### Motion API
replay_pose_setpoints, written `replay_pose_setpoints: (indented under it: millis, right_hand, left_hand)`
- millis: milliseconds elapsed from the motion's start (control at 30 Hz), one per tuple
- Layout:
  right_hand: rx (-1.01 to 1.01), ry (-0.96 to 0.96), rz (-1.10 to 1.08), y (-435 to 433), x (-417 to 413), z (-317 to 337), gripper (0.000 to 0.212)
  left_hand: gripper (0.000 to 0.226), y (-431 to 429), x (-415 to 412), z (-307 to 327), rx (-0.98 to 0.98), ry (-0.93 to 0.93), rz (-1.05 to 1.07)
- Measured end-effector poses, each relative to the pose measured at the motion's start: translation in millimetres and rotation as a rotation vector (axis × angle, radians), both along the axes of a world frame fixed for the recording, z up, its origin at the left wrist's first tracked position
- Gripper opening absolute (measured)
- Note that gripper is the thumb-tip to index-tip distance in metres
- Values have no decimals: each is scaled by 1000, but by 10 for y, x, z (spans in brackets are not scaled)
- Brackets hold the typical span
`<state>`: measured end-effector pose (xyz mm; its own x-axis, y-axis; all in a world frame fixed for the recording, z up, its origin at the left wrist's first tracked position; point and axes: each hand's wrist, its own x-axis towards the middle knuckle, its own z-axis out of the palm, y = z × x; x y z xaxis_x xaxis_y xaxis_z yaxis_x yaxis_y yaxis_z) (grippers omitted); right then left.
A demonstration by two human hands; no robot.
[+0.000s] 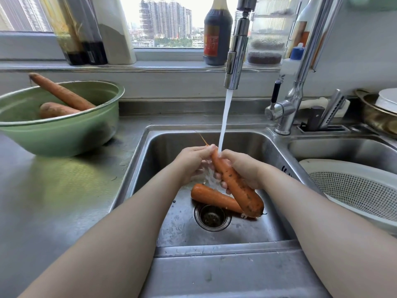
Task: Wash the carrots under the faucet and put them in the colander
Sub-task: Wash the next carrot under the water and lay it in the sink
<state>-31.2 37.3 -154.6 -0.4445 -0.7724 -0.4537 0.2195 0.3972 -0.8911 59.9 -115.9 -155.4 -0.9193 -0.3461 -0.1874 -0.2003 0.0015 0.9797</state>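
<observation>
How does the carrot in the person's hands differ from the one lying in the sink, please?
The held carrot is gripped by the left hand and right hand, tilted under the stream; the lying carrot rests flat by the drain. The held carrot shows dark specks; the lying carrot looks cleaner. Both are orange.

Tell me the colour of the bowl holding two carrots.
The bowl is pale green, seen in the head view.

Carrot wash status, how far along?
Done: nothing shows in the colander yet. In hand: left hand and right hand grip one carrot under the faucet stream. Left: another carrot by the drain, two carrots in the bowl, then all into colander.
</observation>
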Motion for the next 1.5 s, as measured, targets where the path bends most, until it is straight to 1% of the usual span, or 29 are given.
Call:
replay_pose_setpoints:
  millis: [133, 267, 300, 367, 467, 533, 600, 700, 833, 867, 933, 1000, 1067, 1100, 1200, 1300, 1367, 1500]
  right_hand:
    - [-41, -46, 6, 1, -15, 15, 42]
    - [-6, -16, -7, 0, 37, -13, 46]
    - [1, -21, -2, 2, 36, -13, 44]
    - [-9, -42, 8, 18, 18, 7, 37]
    - [15, -34, 10, -6, -2, 36, 36]
    - [43, 29, 4, -31, 24, 38, 35]
    - [55, 111, 8, -37, 52, 40, 38]
    - [35, 142, 35, -20, 59, 36, 44]
    - [-48, 46, -63, 21, 43, 48, 46]
    - [-76, 19, -84, 31, 38, 59, 46]
    - [-126, -60, -102, 43, 18, 79, 44]
    - [-173, -150, -88, 37, 5, 104, 41]
    - [-171, -192, -63, 9, 15, 122, 39]
    - [-136, -178, -52, -4, 24, 122, 39]
    - [-7, -75, -22, -7, 49, 90, 42]
    - [-19, -19, -29, 6, 50, 90, 37]
    - [-37, -20, -47, 6, 55, 104, 36]
    - [-16, 11, -90, 1, 54, 83, 36]
  left_hand:
    - [29, -1, 4, 15, 85, 9, 16]
    - [27, -60, -3, -12, 84, -39, -81]
    - [26, -62, -3, -21, 80, -55, -82]
    - [24, -33, -9, -16, 85, -60, -7]
    - [23, 22, -32, 34, 166, -11, 173]
    - [29, 16, -66, 32, 196, 22, 266]
    - [36, 3, -77, 24, 210, 41, 301]
    - [33, -7, -77, -8, 206, 37, 218]
    - [23, -8, -51, -15, 248, 27, -33]
    - [22, 7, -47, -6, 274, 29, -53]
    - [22, 44, -59, 22, 304, 35, 12]
    - [28, 79, -84, 45, 334, 52, 86]
    - [23, 96, -93, 57, 358, 69, 123]
    - [20, 102, -86, 60, 356, 76, 127]
    - [22, 83, -69, 31, 314, 81, 115]
    - [28, 59, -45, 14, 243, 53, 43]
    - [32, 66, -42, 15, 226, 50, 21]
    - [20, 73, -64, -13, 190, 62, 52]
